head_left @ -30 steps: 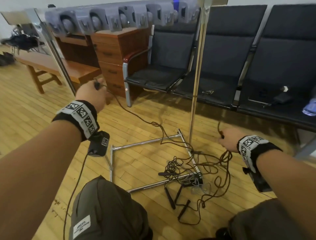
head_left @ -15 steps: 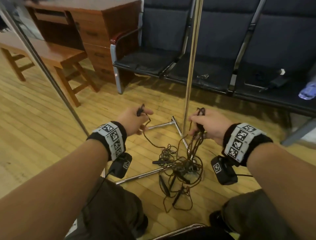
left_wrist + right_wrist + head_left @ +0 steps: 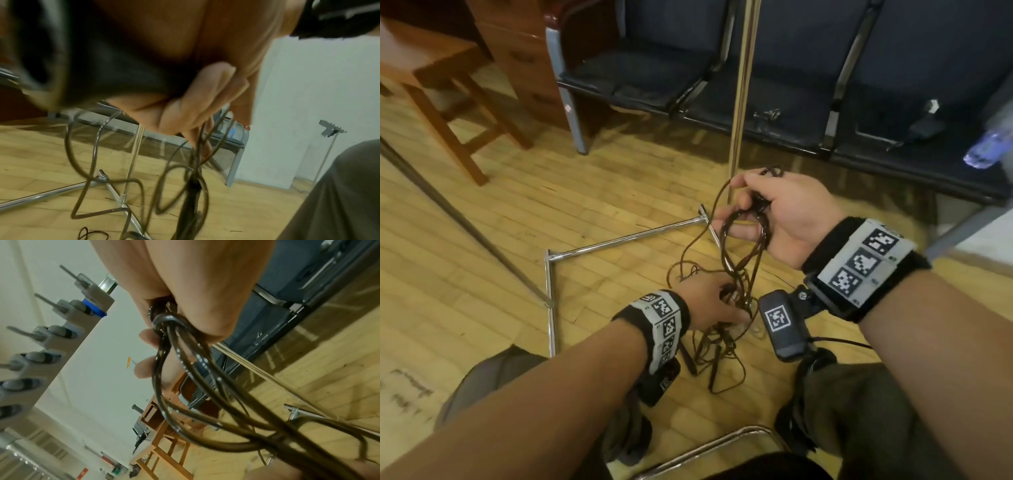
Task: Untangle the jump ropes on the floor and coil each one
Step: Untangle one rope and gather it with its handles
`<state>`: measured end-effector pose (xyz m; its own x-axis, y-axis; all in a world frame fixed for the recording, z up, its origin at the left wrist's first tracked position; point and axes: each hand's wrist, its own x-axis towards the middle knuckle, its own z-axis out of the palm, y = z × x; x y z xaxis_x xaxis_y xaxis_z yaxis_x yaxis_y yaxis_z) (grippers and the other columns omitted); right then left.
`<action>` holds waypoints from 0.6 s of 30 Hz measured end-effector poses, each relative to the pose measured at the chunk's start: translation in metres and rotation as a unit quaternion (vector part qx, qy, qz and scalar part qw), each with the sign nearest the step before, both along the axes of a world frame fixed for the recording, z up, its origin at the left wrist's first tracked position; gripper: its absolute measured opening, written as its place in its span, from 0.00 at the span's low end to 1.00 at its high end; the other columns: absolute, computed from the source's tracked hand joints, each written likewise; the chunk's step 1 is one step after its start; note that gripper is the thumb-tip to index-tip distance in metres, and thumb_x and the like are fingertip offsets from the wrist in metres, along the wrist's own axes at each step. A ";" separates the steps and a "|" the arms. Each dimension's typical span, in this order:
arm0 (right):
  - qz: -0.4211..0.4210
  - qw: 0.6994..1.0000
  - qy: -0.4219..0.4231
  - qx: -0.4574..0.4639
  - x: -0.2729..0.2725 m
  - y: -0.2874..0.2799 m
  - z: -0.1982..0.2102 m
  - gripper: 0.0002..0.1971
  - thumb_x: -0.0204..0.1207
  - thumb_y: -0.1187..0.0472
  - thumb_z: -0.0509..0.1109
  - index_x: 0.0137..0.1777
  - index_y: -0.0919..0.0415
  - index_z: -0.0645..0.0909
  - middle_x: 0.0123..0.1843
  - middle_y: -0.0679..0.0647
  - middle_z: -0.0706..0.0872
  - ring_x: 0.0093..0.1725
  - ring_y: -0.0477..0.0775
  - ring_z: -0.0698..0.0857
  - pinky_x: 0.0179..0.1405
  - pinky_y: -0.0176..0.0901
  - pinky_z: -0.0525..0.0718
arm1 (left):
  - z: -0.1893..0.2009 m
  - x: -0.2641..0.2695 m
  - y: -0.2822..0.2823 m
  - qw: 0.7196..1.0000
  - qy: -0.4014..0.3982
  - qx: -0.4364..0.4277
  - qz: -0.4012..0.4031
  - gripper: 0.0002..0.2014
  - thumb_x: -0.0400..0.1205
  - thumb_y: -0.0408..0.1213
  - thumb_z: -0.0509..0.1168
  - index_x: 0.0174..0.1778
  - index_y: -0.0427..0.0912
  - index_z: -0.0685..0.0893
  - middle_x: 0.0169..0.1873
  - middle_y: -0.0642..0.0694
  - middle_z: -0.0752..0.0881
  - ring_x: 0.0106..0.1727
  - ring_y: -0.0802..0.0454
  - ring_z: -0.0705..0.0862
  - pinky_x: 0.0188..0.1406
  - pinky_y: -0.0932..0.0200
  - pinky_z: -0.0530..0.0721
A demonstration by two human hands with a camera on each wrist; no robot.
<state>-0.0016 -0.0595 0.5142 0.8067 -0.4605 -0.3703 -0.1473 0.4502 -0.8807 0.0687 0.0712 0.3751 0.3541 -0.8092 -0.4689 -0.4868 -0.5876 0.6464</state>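
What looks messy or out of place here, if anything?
The jump ropes are one knotted mess: the right hand holds several loops bunched together, the left hand pinches strands lower down, and the rest sprawls on the wooden floor over a chrome stand base.

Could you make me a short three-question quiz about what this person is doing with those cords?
1. True or false: the right hand holds several loops of the jump ropes gathered up off the floor.
2. Where is the left hand? A) resting on the wooden bench B) low down, among the hanging strands C) gripping the metal pole
3. Fill in: loose rope and its dark handles lie on the wooden ____.

Key: 1 true; 2 B; 3 floor
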 end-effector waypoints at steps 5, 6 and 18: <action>-0.064 0.998 0.001 -0.004 0.008 -0.027 -0.018 0.09 0.89 0.60 0.64 0.59 0.64 0.82 0.37 0.57 0.84 0.49 0.64 0.94 0.55 0.68 0.91 | -0.014 0.021 -0.005 0.999 -0.008 -0.019 0.050 0.08 0.81 0.59 0.74 0.42 0.63 0.86 0.36 0.59 0.90 0.36 0.63 0.87 0.32 0.63 0.80; -0.076 0.997 0.015 -0.019 0.009 -0.034 -0.023 0.08 0.89 0.58 0.65 0.59 0.61 0.82 0.41 0.57 0.86 0.52 0.64 0.94 0.54 0.66 0.92 | -0.014 0.027 -0.002 0.998 0.023 -0.034 0.057 0.05 0.80 0.58 0.75 0.43 0.65 0.88 0.37 0.63 0.91 0.36 0.65 0.88 0.31 0.65 0.82; -0.011 0.996 0.079 0.029 0.012 -0.047 -0.131 0.14 0.87 0.71 0.63 0.69 0.65 0.82 0.67 0.68 0.86 0.58 0.72 0.91 0.49 0.52 0.94 | -0.026 0.073 -0.005 0.962 0.253 -0.050 0.090 0.18 0.76 0.39 0.80 0.61 0.53 0.86 0.32 0.53 0.89 0.24 0.61 0.80 0.19 0.67 0.75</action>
